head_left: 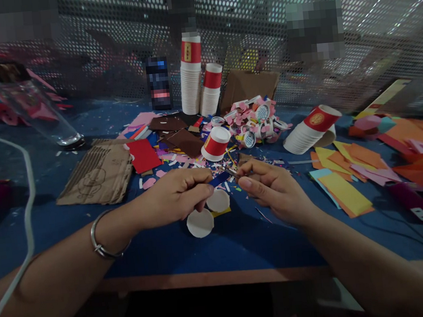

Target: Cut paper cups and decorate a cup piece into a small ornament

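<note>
- Over the near middle of the table point(161, 255), left hand point(185, 193): thumb and fingers drawn together in a narrow pinch, gripping a blue strip point(219, 179).
- Blue strip, position: between the two hands, its free end projecting toward the right hand.
- Right hand point(271, 185): thumb and fingers curled narrowly around a small metal tool point(232, 172) — probably scissors, though the fingers cover much of it. The tool lies at the strip's free end; whether the two touch cannot be confirmed.
- Step in hand, as judged: trimming or cutting the strip. The next move calls for a steady left pinch, the tool lined up with the strip, and left fingertips clear of the tool's edge.
- Just on the near side of the strip: two white discs point(200, 223) flat on the table, with yellow paper point(222, 212) partly beneath the farther one.
- Beyond the hands: a red-and-white paper cup point(216, 143), narrow end up — paper clippings scattered around it.
- Farther back: two upright cup stacks point(191, 88) and a heap of pink-and-white pieces point(262, 119).
- Outer left: corrugated cardboard point(98, 176) bearing a drawing, beside a red card point(143, 155).
- Outer right: a leaning cup stack point(305, 133) and coloured paper sheets point(344, 191).
</note>
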A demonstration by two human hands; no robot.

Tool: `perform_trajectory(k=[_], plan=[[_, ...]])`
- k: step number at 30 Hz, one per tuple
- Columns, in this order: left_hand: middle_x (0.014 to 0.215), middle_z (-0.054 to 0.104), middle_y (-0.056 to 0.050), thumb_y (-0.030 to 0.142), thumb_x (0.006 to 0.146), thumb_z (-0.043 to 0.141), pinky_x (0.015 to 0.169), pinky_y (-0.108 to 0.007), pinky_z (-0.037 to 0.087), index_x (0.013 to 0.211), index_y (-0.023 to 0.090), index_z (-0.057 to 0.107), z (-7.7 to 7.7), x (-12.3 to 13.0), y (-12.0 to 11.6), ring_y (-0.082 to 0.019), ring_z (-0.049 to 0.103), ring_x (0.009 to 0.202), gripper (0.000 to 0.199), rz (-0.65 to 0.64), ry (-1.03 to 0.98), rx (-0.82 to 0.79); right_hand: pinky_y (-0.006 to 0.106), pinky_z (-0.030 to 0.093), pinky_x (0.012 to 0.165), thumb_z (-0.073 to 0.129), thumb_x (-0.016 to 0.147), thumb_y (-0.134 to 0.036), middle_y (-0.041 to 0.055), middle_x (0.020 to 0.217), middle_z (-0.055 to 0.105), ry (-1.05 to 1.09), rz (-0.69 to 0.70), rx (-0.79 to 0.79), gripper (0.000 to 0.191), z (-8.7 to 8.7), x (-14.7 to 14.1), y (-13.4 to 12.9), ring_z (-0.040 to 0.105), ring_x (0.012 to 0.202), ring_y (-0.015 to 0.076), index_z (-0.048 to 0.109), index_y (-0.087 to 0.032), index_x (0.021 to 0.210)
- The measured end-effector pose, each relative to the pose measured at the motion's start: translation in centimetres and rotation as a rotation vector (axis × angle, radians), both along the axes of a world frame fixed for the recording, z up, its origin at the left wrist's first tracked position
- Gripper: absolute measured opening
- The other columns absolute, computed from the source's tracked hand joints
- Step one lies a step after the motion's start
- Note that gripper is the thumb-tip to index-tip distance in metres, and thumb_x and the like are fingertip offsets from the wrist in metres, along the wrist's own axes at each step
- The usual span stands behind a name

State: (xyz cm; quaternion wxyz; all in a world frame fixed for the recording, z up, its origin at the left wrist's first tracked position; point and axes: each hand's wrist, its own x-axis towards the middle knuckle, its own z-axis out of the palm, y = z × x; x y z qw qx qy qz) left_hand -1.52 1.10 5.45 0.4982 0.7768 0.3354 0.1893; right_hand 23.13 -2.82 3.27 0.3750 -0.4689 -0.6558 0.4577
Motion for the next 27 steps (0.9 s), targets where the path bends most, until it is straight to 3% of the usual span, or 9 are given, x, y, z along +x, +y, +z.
perform_trajectory(k=[9,17,23,27], plan=[[0.06,0.058,0.006,0.027,0.095,0.051,0.044,-0.019,0.035,0.068,0.021,0.047,-0.03,0.08,0.03,-0.005,0.046,0.044,0.028,-0.024,-0.009,0.006,0.027,0.016,0.05,0.067,0.1,-0.059,-0.0107,0.058,0.031,-0.026,0.023,0.002,0.038,-0.3,0.05,0.08,0.024,0.051,0.0088,0.061,-0.022,0.104],[0.058,0.058,0.004,0.032,0.095,0.055,0.05,-0.02,0.036,0.066,0.021,0.05,0.0,-0.12,0.28,-0.009,0.051,0.053,0.031,-0.017,0.008,0.016,0.03,0.027,0.054,0.066,0.099,-0.058,-0.008,0.057,0.035,-0.106,0.008,0.074,0.036,0.29,-0.15,-0.04,0.03,0.054,0.0118,0.064,-0.022,0.096],[0.067,0.066,0.003,0.037,0.101,0.052,0.044,-0.019,0.037,0.077,0.019,0.058,0.14,-0.24,0.43,-0.006,0.048,0.044,0.03,-0.046,0.043,-0.067,0.027,0.019,0.051,0.066,0.099,-0.06,-0.0097,0.059,0.035,-0.062,0.028,-0.016,0.04,0.17,-0.07,-0.15,0.027,0.052,0.0092,0.061,-0.021,0.102],[0.072,0.069,0.002,0.039,0.101,0.055,0.043,-0.018,0.04,0.079,0.018,0.061,0.07,-0.49,0.54,-0.006,0.052,0.043,0.031,-0.041,0.064,-0.086,0.027,0.02,0.051,0.066,0.1,-0.059,-0.0096,0.059,0.036,-0.058,0.037,0.009,0.038,0.11,0.02,-0.05,0.028,0.052,0.0091,0.062,-0.02,0.101]])
